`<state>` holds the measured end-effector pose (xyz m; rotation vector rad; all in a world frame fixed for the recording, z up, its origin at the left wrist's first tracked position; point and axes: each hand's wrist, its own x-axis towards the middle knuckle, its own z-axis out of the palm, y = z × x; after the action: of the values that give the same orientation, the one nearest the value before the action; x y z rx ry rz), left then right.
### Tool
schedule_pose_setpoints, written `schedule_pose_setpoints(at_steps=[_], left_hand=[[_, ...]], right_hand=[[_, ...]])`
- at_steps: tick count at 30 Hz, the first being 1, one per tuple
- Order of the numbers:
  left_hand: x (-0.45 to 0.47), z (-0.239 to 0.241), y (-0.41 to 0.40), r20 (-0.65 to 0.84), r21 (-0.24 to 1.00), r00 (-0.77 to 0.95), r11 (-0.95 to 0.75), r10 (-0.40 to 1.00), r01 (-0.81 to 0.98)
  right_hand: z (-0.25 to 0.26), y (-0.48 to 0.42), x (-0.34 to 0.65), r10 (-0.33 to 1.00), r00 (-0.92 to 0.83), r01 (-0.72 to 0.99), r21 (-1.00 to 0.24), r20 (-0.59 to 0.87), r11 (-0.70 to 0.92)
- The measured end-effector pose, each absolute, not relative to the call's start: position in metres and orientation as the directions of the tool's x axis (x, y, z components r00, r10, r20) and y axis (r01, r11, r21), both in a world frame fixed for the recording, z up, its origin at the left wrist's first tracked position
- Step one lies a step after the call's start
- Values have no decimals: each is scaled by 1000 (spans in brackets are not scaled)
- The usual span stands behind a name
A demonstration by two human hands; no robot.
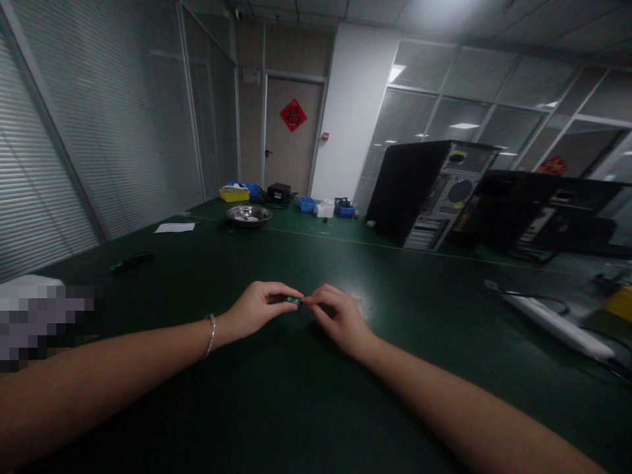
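Between the thumb and fingers of my left hand [257, 308] is a small green circuit board [293, 301], held just above the dark green table [237, 408]. My right hand [340, 319] is pinched closed, its fingertips meeting the board's right end and the left fingertips. Whatever the right fingers grip, if anything, is too small to make out. A silver bracelet circles my left wrist.
A metal bowl [249, 216] stands at the back, near blue bins [307, 205] and a yellow tray [234, 195]. A black computer tower [409, 191] is at back right. A white power strip [553, 319] lies right; a dark green-and-black object [132, 261] lies left.
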<state>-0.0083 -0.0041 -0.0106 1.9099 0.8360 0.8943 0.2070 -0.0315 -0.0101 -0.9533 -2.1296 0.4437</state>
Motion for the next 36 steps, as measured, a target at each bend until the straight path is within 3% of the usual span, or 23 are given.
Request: schedule_pose_setpoints(at_steps=[17,26,36], left_hand=[[-3,-10,-2,146,973,450,-210,881,97],[-1,-12,-2,111,994,418,-90,902,-69],[-5,-18,2,113,992,596,-59,795,-109]], right_hand=[[-16,-27,206,752,-397,471,-587,526,659],[-16,-27,205,759,-400,491,-579,514,651],[-15,-28,204,744,-416,448,-594,523,668]])
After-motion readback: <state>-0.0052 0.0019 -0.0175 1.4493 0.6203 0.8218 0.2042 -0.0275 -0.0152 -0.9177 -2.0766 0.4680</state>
